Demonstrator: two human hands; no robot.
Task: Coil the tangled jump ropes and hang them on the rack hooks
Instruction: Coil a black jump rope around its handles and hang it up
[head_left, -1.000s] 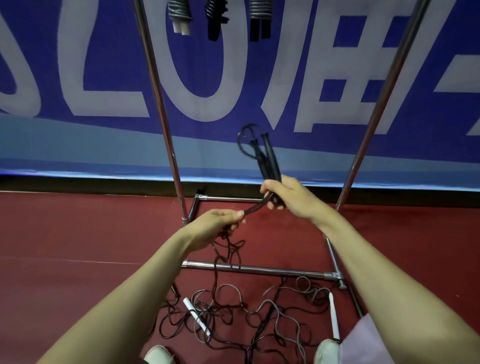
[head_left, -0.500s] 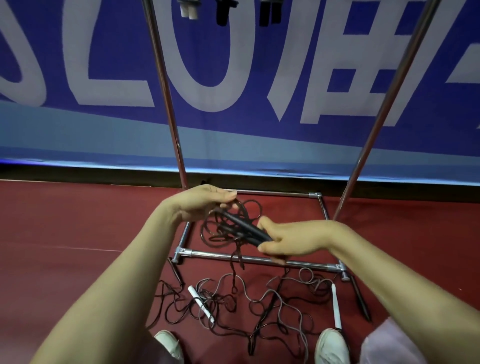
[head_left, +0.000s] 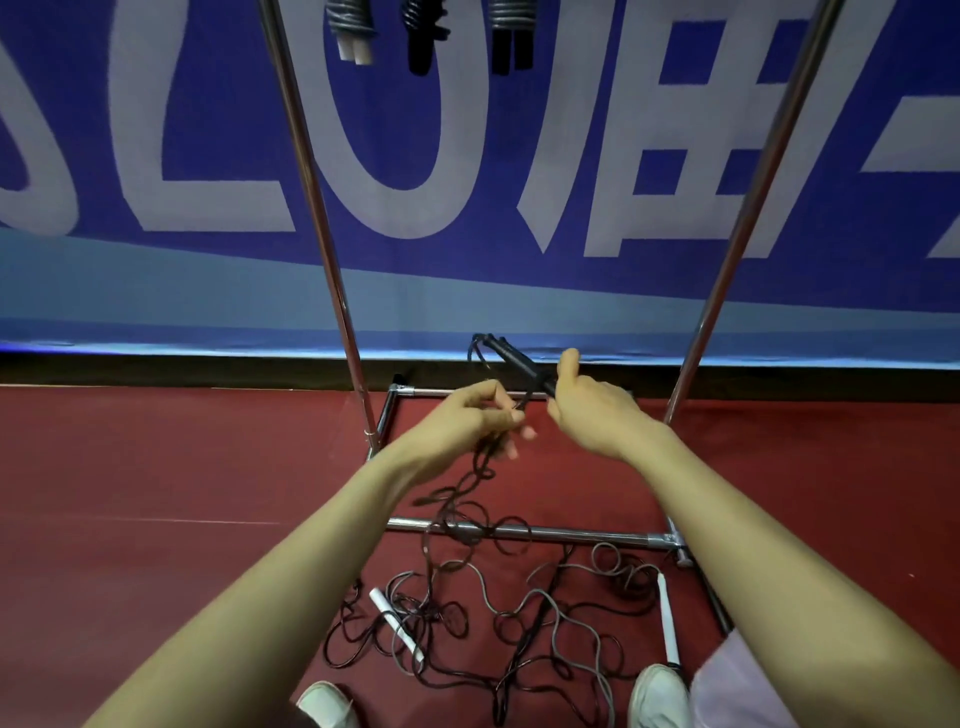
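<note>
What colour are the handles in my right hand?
Black handles, held in the right hand; the head view shows them best.

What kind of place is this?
Probably a gym or sports hall: a red sports floor, a big blue banner on the wall, and jump ropes tangled by a metal rack with coiled ones hanging.

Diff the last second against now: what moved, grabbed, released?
The right hand tipped the black handles back up from flat half a second ago; the left hand dropped from above them to beside, gripping the black cord. Nothing released. The floor tangle and three hung coils unchanged.
</note>
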